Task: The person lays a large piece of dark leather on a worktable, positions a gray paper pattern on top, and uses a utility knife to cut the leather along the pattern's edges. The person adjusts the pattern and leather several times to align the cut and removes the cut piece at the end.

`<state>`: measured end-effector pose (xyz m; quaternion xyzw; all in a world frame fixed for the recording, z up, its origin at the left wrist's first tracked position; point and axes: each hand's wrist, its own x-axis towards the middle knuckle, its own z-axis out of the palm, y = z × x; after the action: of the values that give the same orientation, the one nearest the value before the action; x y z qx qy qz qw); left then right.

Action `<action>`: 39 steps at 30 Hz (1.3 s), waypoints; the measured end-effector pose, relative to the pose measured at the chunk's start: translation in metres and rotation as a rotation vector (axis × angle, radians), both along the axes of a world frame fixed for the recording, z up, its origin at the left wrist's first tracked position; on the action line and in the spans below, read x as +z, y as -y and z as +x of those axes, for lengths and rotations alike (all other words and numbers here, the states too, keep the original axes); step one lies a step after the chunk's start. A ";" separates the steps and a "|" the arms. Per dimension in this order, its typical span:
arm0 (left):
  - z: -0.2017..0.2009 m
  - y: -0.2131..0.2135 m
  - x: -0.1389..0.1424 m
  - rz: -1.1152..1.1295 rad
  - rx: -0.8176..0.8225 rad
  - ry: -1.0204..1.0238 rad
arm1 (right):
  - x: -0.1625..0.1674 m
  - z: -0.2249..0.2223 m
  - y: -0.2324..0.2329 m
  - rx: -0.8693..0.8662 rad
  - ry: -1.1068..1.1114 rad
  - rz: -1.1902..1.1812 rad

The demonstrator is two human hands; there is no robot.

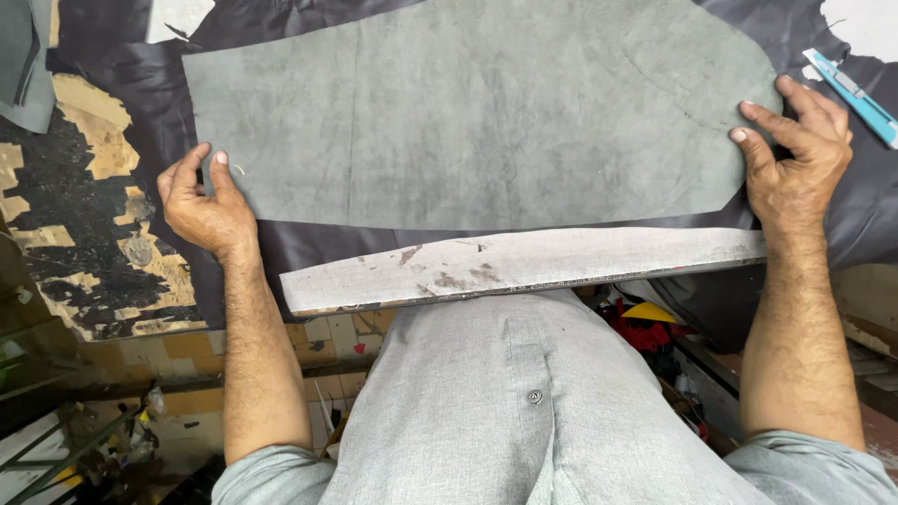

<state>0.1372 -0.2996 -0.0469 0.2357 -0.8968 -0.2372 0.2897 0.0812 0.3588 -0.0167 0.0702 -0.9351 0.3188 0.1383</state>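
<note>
A large grey-green cut piece of leather (pixel 468 112) lies flat on a dark leather sheet (pixel 159 103) spread over the worktable. My left hand (pixel 201 201) rests at the piece's lower left corner, fingers curled against its edge. My right hand (pixel 795 154) presses on the piece's right end, fingertips spread on the leather. A long flat metal straightedge (pixel 524 266) lies across the near edge of the table, just below the piece and above my lap.
A light blue utility knife (pixel 856 93) lies at the upper right on the dark sheet. The worn tabletop (pixel 84 234) shows at left with peeling black and yellow patches. Below the table edge are a tiled floor and cluttered scraps, red and yellow bits at right.
</note>
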 end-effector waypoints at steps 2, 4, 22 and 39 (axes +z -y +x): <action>0.005 -0.002 0.001 0.008 -0.004 -0.012 | -0.010 0.004 -0.008 0.038 -0.033 0.059; 0.000 -0.007 0.004 0.067 -0.007 -0.070 | -0.014 0.008 -0.021 0.023 -0.030 -0.010; 0.064 -0.177 0.123 0.587 -1.010 -0.254 | 0.148 0.017 0.258 0.870 0.025 0.041; -0.011 -0.212 0.061 1.104 -1.199 0.540 | 0.112 -0.025 0.201 0.186 0.048 -0.503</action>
<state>0.1267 -0.0872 0.0146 -0.1224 -0.6644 -0.6884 -0.2640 0.0558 0.1575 0.0953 0.1116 -0.8191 0.5538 0.0995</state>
